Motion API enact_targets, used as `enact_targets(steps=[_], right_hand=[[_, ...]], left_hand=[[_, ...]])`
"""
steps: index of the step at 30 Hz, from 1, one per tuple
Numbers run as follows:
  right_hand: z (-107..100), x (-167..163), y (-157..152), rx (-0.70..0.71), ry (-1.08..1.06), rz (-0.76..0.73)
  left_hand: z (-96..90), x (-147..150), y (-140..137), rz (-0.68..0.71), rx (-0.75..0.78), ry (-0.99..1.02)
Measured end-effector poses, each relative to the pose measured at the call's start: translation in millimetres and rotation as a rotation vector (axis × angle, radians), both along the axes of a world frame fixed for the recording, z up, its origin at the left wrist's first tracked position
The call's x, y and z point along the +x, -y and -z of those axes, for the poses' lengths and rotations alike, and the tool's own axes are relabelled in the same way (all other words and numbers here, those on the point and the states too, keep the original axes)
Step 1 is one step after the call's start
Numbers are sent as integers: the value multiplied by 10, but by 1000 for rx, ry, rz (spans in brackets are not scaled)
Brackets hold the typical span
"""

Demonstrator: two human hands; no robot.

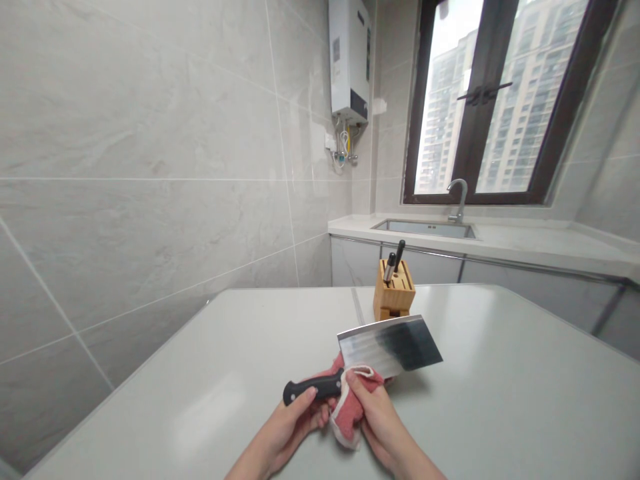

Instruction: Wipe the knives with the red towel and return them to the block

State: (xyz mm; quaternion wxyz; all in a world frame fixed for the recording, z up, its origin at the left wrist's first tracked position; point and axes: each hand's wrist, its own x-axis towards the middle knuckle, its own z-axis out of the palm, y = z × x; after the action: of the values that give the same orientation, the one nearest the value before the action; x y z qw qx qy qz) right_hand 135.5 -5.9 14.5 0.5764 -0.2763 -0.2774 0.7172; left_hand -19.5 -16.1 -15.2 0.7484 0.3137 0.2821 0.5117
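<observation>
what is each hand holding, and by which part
The left hand holds the knife by its handle; the right hand holds the bunched cloth against the blade.

Wht water heater [350,60] on tiled wall [150,120], dk-framed window [479,127] w/ bldgs [533,100] outside, faucet [463,197] by sink [425,229]

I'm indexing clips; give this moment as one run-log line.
left hand: holds cleaver by handle | right hand: holds pink cloth against blade | knife block: on table, beyond cleaver

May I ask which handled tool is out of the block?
The cleaver, its black handle in the left hand; the other two handles stand in the block.
</observation>
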Motion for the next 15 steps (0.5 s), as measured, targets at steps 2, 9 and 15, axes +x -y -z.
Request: enact_targets(steps=[2,9,15], right_hand=[[29,-6,-1,-12,15,-16],[30,-7,-18,28,32,3],[3,35,-42,32,76,66]], left_hand=[[-11,1,4,7,-2,17],[-29,14,-4,-13,-25,37],[-50,17,-21,-39,-21,49]])
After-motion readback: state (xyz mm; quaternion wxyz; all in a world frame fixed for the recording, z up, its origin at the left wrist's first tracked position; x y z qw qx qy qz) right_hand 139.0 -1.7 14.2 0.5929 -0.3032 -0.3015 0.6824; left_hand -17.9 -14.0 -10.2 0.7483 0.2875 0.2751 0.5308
